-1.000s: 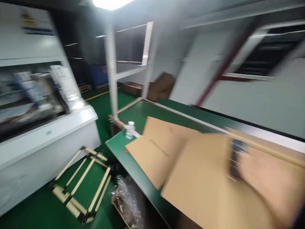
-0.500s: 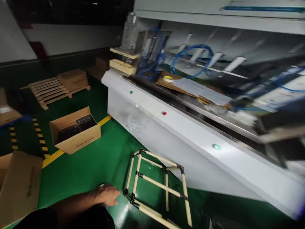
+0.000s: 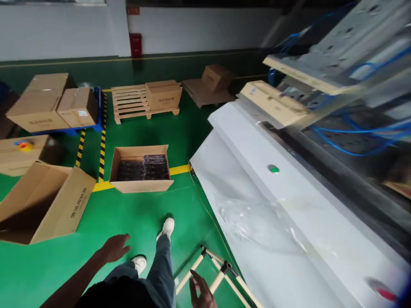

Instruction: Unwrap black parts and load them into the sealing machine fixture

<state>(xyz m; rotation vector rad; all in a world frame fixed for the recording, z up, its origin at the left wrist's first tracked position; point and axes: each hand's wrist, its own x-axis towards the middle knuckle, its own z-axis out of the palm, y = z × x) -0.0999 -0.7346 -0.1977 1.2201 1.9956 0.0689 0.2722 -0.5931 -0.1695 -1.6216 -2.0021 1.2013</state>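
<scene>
My left hand [image 3: 114,248] hangs over the green floor with its fingers apart and nothing in it. My right hand [image 3: 201,291] is at the bottom edge, fingers spread, with no object seen in it. It overlaps a cream pipe frame with black joints [image 3: 226,267] standing on the floor; whether it touches the frame I cannot tell. Ahead of my feet sits an open cardboard box [image 3: 144,185] holding several dark items in clear wrap [image 3: 156,167]. Left of my left hand a second open carton [image 3: 69,205] lies tilted, its inside in shadow.
On the right runs a long white machine [image 3: 231,141] with a green button [image 3: 274,169], a red button [image 3: 385,294] and clear plastic film [image 3: 245,220] on its side. A wooden pallet [image 3: 128,105] and stacked cartons [image 3: 38,102] stand farther back, near striped floor tape [image 3: 102,149].
My view has swung left and moved forward towards the box of dark items. The pipe frame has shifted to the bottom of the view, and my right hand has come into sight.
</scene>
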